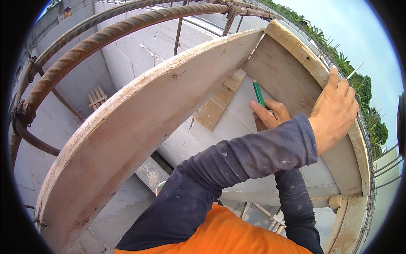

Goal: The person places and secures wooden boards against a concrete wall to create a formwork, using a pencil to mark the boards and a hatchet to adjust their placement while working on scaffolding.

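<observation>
My left arm, in a dark blue sleeve, crosses over to the right. My left hand [335,109] lies flat on the top edge of the right wooden form board [292,80], fingers spread. Below it, my right hand [267,115] grips a green pencil [258,93]. The pencil's tip points up along the pale concrete block wall [237,114], next to the inner face of that board. A second long, weathered board [139,122] runs diagonally on the left and meets the right board at a corner at the top.
Thick rusty rebar [97,38] arcs over the upper left, tied with wire. A short wooden cleat [218,101] lies against the wall between the boards. Grey block walls drop away below left. Trees [359,80] and thin rebar line the right rim.
</observation>
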Demonstrator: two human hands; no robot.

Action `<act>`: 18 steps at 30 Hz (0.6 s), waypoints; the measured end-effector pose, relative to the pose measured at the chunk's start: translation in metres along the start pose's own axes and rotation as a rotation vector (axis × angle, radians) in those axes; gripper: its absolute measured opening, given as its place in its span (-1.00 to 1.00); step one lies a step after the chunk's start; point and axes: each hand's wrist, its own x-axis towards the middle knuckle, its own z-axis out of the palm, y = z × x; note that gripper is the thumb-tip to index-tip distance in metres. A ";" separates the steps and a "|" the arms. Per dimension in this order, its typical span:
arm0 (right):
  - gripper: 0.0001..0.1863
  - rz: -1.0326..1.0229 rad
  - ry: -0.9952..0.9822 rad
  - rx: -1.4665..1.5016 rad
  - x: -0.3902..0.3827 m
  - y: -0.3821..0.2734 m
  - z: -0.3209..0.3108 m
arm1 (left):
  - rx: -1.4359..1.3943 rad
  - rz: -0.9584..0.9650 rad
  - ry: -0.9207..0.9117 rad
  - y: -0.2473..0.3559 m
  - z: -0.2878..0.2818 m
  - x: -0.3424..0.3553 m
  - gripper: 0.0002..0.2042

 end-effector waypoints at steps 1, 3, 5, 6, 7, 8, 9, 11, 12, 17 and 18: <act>-0.46 0.001 0.009 0.047 0.007 -0.001 0.001 | 0.015 0.000 -0.025 -0.002 -0.002 0.000 -0.73; -0.48 -0.002 0.028 0.105 0.023 -0.007 -0.007 | 0.035 0.004 -0.074 -0.003 -0.007 0.000 -0.70; -0.49 -0.024 0.056 0.096 0.037 -0.011 -0.014 | 0.041 0.009 -0.133 -0.004 -0.014 0.000 -0.66; -0.48 -0.041 0.079 0.083 0.043 -0.011 -0.014 | 0.055 0.008 -0.140 -0.005 -0.014 0.000 -0.66; -0.51 -0.025 0.111 0.125 0.048 -0.010 -0.013 | 0.072 0.007 -0.148 -0.006 -0.015 -0.001 -0.65; -0.53 -0.011 0.144 0.168 0.052 -0.010 -0.011 | 0.086 0.005 -0.161 -0.009 -0.016 -0.001 -0.65; -0.56 0.024 0.171 0.187 0.051 -0.008 -0.017 | 0.071 0.014 -0.167 -0.003 -0.018 0.001 -0.65; -0.62 -0.015 0.188 0.116 0.056 -0.007 -0.033 | 0.038 0.030 -0.151 0.005 -0.021 0.008 -0.64; -0.65 -0.047 0.198 0.117 0.059 -0.007 -0.031 | 0.050 0.020 -0.151 0.003 -0.020 0.005 -0.64; -0.74 -0.118 0.132 0.105 0.068 0.005 -0.026 | 0.062 0.032 -0.202 -0.003 -0.020 -0.002 -0.63; -0.75 -0.139 0.124 0.077 0.072 0.006 -0.026 | 0.069 0.013 -0.189 -0.001 -0.020 0.000 -0.63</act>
